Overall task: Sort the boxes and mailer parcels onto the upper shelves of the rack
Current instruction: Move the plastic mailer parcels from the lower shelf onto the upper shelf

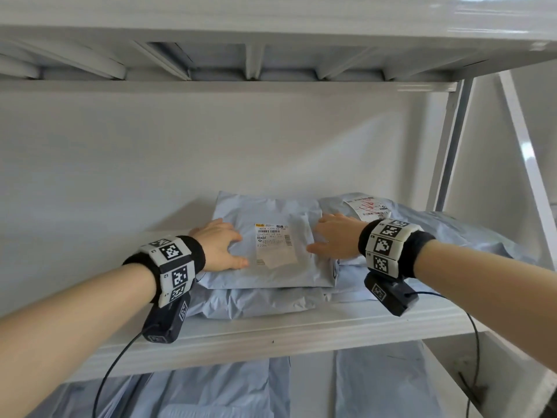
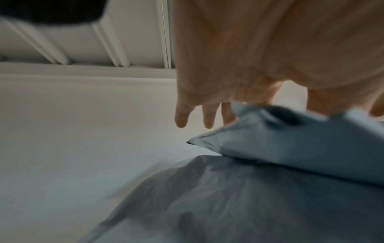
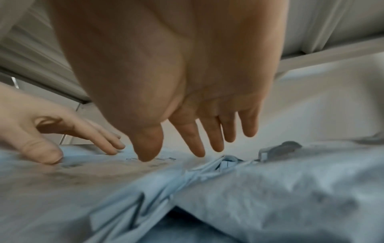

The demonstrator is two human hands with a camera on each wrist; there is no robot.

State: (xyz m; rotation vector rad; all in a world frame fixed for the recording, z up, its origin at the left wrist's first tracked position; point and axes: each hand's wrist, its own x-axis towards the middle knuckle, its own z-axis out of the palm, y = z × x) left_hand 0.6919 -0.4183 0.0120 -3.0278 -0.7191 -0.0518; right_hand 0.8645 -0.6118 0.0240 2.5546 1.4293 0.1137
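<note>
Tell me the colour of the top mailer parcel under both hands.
Pale blue-grey plastic mailer parcel, with a white printed label; clearest in the head view.

A pale blue mailer parcel (image 1: 271, 245) lies flat between the left hand (image 1: 218, 244) and right hand (image 1: 337, 236), its white barcode label (image 1: 275, 244) face up. It tops a crumpled blue mailer (image 1: 256, 303) below both palms. Another blue mailer with a red-printed label (image 1: 366, 206) lies just beyond the right hand.

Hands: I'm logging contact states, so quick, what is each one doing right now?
Left hand: open, fingers spread, resting on the top mailer.
Right hand: open, fingers straight over the same mailer, gripping nothing.
</note>
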